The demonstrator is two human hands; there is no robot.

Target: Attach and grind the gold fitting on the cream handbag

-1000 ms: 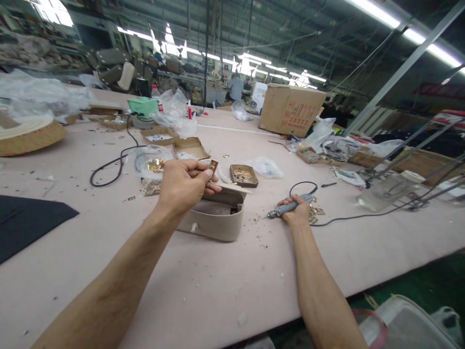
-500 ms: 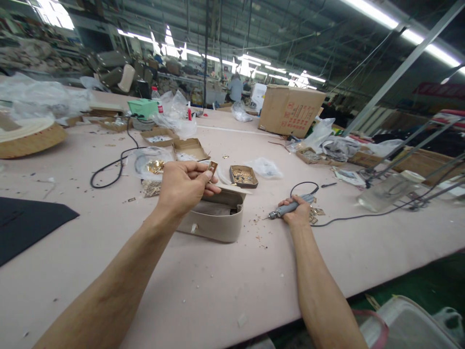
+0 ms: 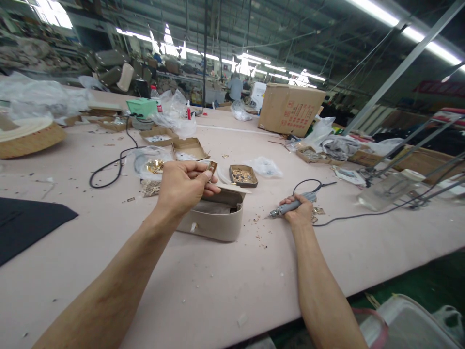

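Between thumb and fingers, my left hand (image 3: pixel 183 186) pinches a small gold metal plate (image 3: pixel 212 167) with a slot in it. Just below that hand stands a beige handbag (image 3: pixel 218 224), its top open and a small pale tab on its front; the hand hides part of it. My right hand (image 3: pixel 301 212) is wrapped round a grey electric screwdriver (image 3: pixel 289 207), whose bit points left, close over the table. Small gold screws (image 3: pixel 258 230) lie scattered between the bag and the bit. Beside my right hand are some gold metal plates (image 3: pixel 318 211).
Behind the bag sit a small box of gold screws (image 3: pixel 243 175), an open cardboard box (image 3: pixel 189 148) and a plastic bag of gold parts (image 3: pixel 154 166). A black cable (image 3: pixel 348 220) crosses the right side. A dark sheet (image 3: pixel 32 228) lies left; a large carton (image 3: pixel 290 110) stands at the back.
My right hand has shifted very slightly with the screwdriver, and the cord loop behind it has moved a little. My left hand keeps the gold plate in place over the bag.
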